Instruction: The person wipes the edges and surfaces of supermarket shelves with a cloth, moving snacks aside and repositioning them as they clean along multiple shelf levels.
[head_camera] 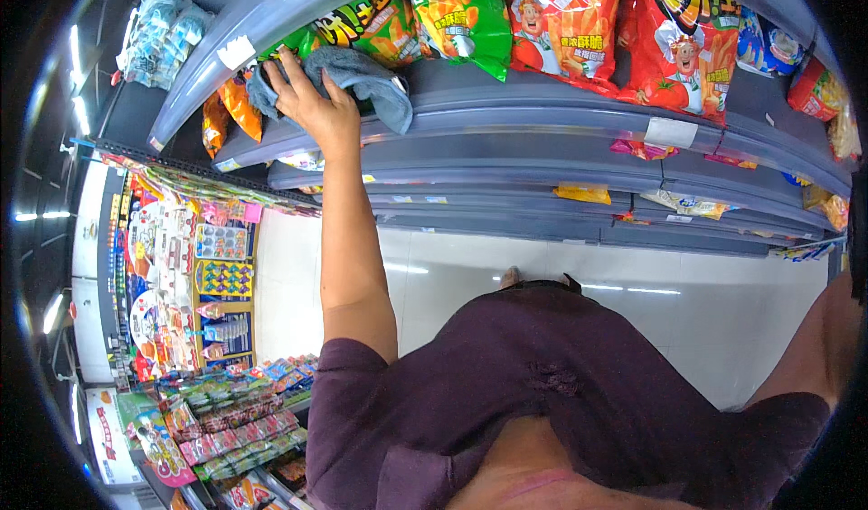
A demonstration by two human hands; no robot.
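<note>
My left hand [317,108] presses a blue-grey cloth [376,89] onto a dark grey shelf [488,96], its fingers spread over the fabric. Just behind the cloth stand green snack bags [464,25], one partly covered by it. Small orange snack bags [241,106] sit left of my fingers. Farther right on the same shelf are large red snack bags [563,28] with a tomato picture. My right hand is out of view; only part of that arm shows at the right rim.
Clear plastic price rails [461,122] edge the curved shelves, with lower tiers holding a few packets, such as a yellow one [582,193]. At left hangs a rack of small packets [237,408]. Pale floor tiles [434,259] lie below. A bag of blue-white packs [163,35] is at upper left.
</note>
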